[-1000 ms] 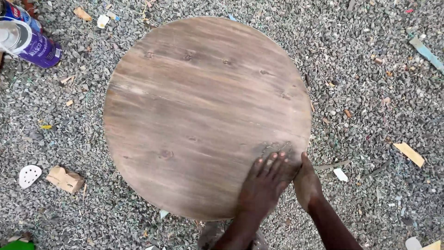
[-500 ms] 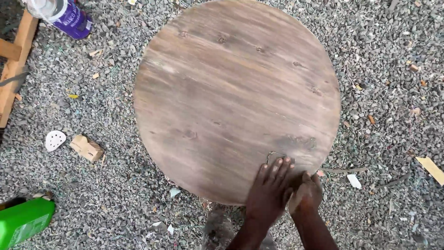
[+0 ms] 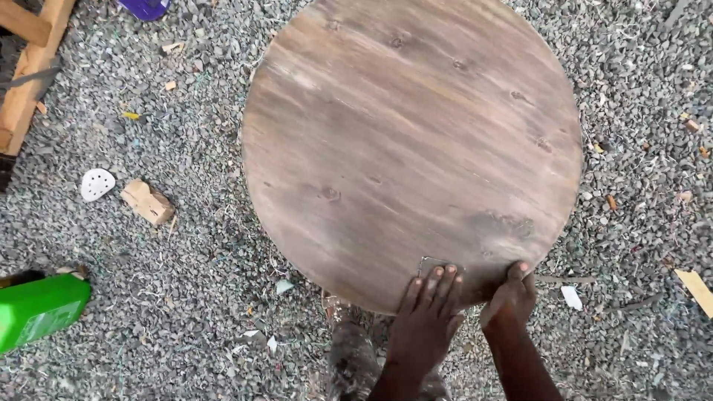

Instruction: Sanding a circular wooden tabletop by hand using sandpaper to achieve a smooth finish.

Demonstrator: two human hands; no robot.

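A round wooden tabletop (image 3: 408, 141) with a grey-brown stained grain fills the middle of the head view and stands on gravel. My left hand (image 3: 425, 319) lies flat on its near edge, fingers together, pressing a small thin sheet (image 3: 425, 261) whose corner shows past the fingertips. Just to its right, my right hand (image 3: 509, 295) is curled over the tabletop's rim, thumb on top. Both forearms come in from the bottom of the view.
Gravel ground (image 3: 186, 297) lies all around. A green container (image 3: 37, 312) is at the bottom left, with a wood block (image 3: 148, 202) and a white perforated pad (image 3: 97, 184) nearby. A wooden frame (image 3: 30, 67) is at the top left. Wood scraps (image 3: 694, 286) lie at right.
The view has swung left and moved closer, so the tabletop now sits further right. Both hands stay on the near edge, the left one sliding slightly along it.
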